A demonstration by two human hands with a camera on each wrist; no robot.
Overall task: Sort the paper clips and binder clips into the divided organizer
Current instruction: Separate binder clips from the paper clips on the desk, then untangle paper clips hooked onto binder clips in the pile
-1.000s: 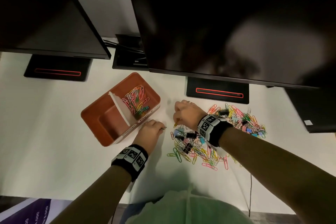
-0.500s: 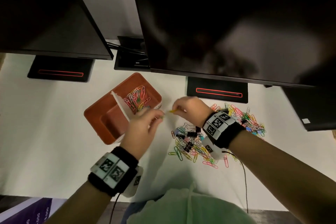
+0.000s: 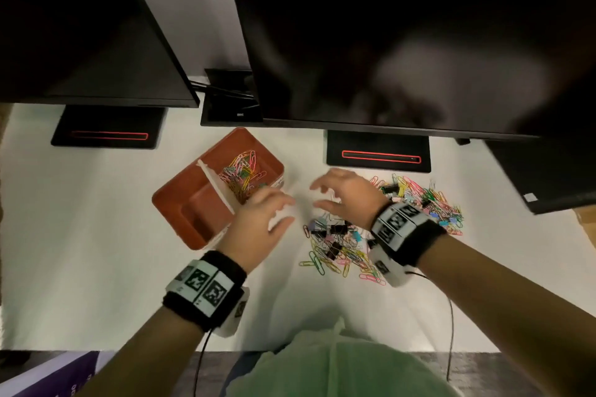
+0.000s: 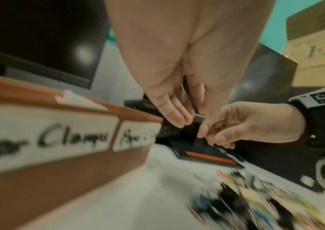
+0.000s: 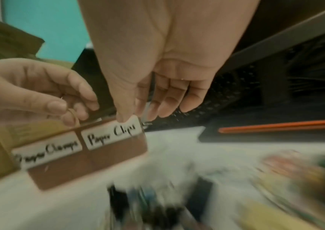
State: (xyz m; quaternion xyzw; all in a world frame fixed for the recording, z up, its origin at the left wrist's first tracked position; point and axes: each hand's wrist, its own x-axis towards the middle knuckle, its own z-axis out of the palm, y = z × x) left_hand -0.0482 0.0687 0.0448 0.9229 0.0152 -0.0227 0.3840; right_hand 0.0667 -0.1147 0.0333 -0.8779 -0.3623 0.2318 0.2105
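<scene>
Head view: the left hand [image 3: 258, 229] hides the near corner of the brown organizer [image 3: 180, 203]; coloured paper clips [image 3: 240, 176] fill its far compartment. The right hand [image 3: 346, 196], fingers spread, hovers beside the mixed pile [image 3: 342, 245].

Left wrist view: the pile is a blur.

Right wrist view: the left hand pinches a thin paper clip [image 5: 74, 118] above the labelled wall.

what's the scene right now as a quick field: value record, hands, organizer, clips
left hand: raised beside the organizer; whether it holds a clip is unclear
right hand: above the table, fingers spread, holding nothing
organizer: orange-brown, white divider, two compartments
labels: "Paper Clamps" and "Paper Clips" on its side
far compartment: coloured paper clips
near compartment: looks bare
unsorted pile: paper clips mixed with black binder clips, on the white table
</scene>
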